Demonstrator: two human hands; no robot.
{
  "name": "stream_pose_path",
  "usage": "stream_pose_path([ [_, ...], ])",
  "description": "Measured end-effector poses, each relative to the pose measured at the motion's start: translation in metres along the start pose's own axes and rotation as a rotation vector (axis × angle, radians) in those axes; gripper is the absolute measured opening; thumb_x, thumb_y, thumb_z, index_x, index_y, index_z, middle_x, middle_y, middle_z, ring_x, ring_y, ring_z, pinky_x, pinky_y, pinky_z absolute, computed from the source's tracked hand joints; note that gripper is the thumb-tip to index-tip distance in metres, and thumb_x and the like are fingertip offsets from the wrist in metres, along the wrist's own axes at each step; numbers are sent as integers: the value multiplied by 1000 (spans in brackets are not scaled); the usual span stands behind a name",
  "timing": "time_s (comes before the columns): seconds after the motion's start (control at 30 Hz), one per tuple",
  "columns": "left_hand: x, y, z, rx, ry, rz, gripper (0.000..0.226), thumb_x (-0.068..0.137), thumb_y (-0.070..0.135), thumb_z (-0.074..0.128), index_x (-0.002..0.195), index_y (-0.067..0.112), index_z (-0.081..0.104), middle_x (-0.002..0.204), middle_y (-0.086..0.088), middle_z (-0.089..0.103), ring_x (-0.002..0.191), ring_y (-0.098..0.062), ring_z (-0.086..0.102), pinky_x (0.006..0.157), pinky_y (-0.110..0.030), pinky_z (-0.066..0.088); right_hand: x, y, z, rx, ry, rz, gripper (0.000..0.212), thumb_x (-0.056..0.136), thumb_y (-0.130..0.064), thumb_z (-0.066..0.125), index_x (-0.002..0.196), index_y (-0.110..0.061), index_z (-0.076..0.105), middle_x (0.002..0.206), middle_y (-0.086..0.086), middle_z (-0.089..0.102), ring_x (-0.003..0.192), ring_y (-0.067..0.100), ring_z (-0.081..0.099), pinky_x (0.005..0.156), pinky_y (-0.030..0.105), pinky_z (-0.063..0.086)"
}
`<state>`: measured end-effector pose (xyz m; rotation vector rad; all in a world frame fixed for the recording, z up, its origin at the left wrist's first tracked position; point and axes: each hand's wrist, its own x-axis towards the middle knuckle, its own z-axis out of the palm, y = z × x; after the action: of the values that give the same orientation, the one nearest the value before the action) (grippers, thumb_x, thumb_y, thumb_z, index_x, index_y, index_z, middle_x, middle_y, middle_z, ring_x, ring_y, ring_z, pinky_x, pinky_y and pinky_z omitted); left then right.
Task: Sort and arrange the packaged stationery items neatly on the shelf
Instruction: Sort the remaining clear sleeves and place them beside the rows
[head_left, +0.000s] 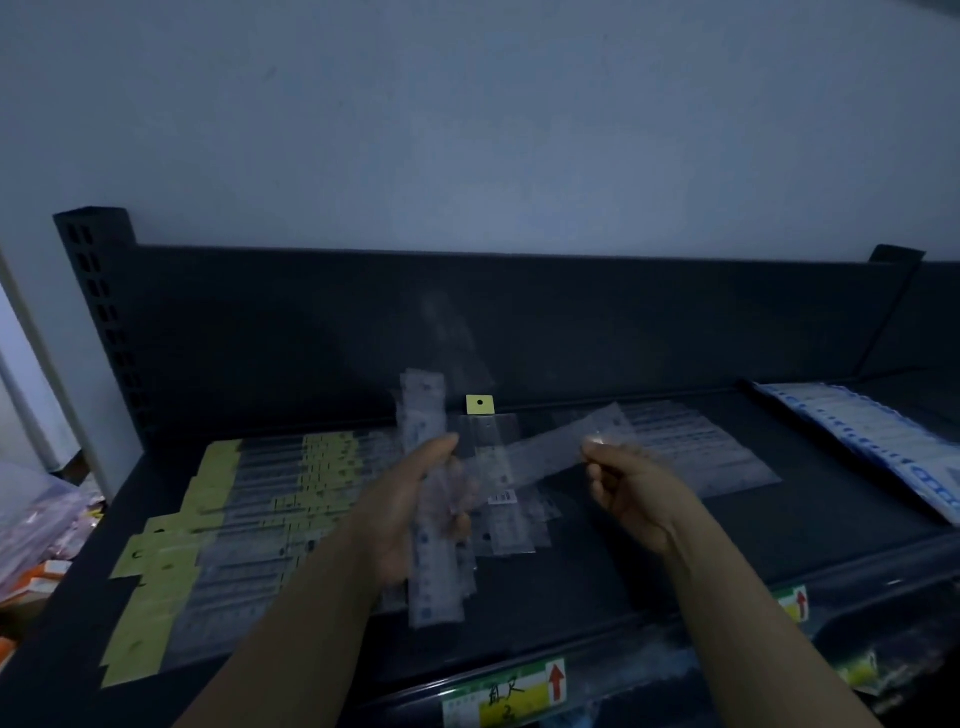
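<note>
Over shelf (675, 545), bundle (436, 577) points away; packet (545, 451) lies crosswise.

hands: two are showing, left hand (410, 499) and right hand (634, 493) | bundle of clear packs (434, 571): one is sitting in the left hand, pack number unreadable | single clear pack (545, 449): one is hanging from the right hand | yellow-tagged packs (234, 519): many are lying overlapped, uncountable | price labels (504, 693): two are showing red arrows | shelf (649, 561): one
</note>
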<state>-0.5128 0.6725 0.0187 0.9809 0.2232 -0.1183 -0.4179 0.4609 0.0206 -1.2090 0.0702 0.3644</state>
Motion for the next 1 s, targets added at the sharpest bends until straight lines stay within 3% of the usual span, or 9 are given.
stream_pose_path([
  [0.17, -4, 0, 7, 126, -156, -189, 41, 84, 30, 62, 111, -1, 66, 98, -18, 70, 75, -23, 69, 59, -28, 57, 4, 7, 12, -78, -110, -3, 14, 86, 1, 62, 75, -8, 62, 58, 0, 64, 50, 4, 60, 48, 16, 50],
  [0.3, -4, -1, 8, 157, -181, -237, 37, 82, 14, 61, 111, -7, 63, 95, -18, 71, 70, -19, 70, 55, -26, 56, 0, 10, 27, -193, -180, -18, 7, 85, -1, 65, 80, -5, 68, 71, 8, 67, 60, 12, 63, 55, 20, 55],
  [0.37, 0, -1, 5, 119, -97, -193, 28, 82, 6, 59, 106, -8, 61, 83, -15, 71, 60, -17, 67, 49, -24, 53, 6, 12, 27, -487, -39, -103, 7, 88, -10, 65, 83, -6, 68, 77, 10, 68, 62, 14, 61, 55, 21, 54],
  [0.43, 3, -1, 2, 39, -18, -142, 19, 87, -1, 50, 103, -6, 59, 77, -13, 68, 57, -16, 64, 47, -24, 53, 15, 17, 24, -1021, 117, -226, 21, 82, -27, 70, 82, -6, 70, 77, 9, 70, 65, 17, 64, 58, 26, 52],
  [0.5, 6, -1, 0, -21, 17, -115, 20, 88, -4, 43, 103, -2, 57, 76, -12, 66, 57, -17, 62, 49, -26, 54, 16, 21, 27, -1291, 130, -211, 37, 74, -43, 73, 77, -6, 70, 72, 7, 70, 71, 21, 68, 61, 30, 52],
  [0.6, 9, -2, -2, -47, 38, -103, 23, 86, -5, 41, 103, 0, 57, 75, -12, 65, 57, -17, 62, 49, -26, 54, 15, 22, 34, -1324, 114, -127, 43, 70, -49, 75, 76, -7, 71, 71, 3, 70, 72, 19, 68, 65, 30, 53],
  [0.87, 10, -2, -5, -75, 82, -98, 23, 86, -5, 41, 100, -1, 58, 77, -12, 64, 59, -18, 62, 50, -26, 55, 28, 17, 29, -1207, 117, -12, 45, 72, -35, 80, 100, -3, 70, 96, 10, 70, 86, 21, 65, 79, 30, 54],
  [1.0, 10, -1, -7, -90, 109, -89, 22, 84, -6, 41, 95, -1, 59, 77, -12, 63, 58, -18, 62, 51, -26, 55, 25, 13, 27, -1142, 103, -19, 38, 77, -28, 75, 95, 4, 69, 95, 15, 71, 87, 26, 66, 80, 36, 55],
])
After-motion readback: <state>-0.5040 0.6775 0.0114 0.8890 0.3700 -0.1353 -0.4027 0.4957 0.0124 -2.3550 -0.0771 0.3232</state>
